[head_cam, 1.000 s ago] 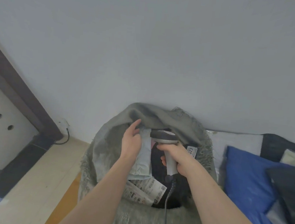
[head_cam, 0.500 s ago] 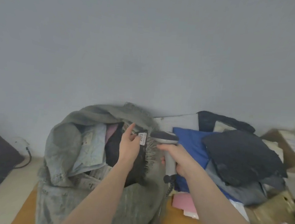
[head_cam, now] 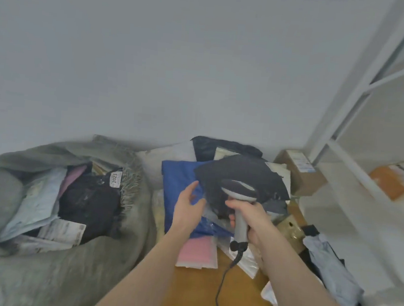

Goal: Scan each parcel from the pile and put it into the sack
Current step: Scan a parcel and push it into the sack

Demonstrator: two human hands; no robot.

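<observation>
Our right hand [head_cam: 246, 215] kept its grip wrapped round the grey barcode scanner [head_cam: 239, 201], while our left hand [head_cam: 188, 206] hovered with loose, empty fingers over the blue parcel [head_cam: 180, 182] topping the pile. A black parcel [head_cam: 240, 176] lay across it. Half a second before, that left hand was at the sack [head_cam: 50, 256]; we had since swung rightward. The sack gaped left, stuffed with parcels. A pink envelope [head_cam: 196, 252] lay on the worktop [head_cam: 197, 292], and cardboard boxes [head_cam: 299, 171] stood behind.
</observation>
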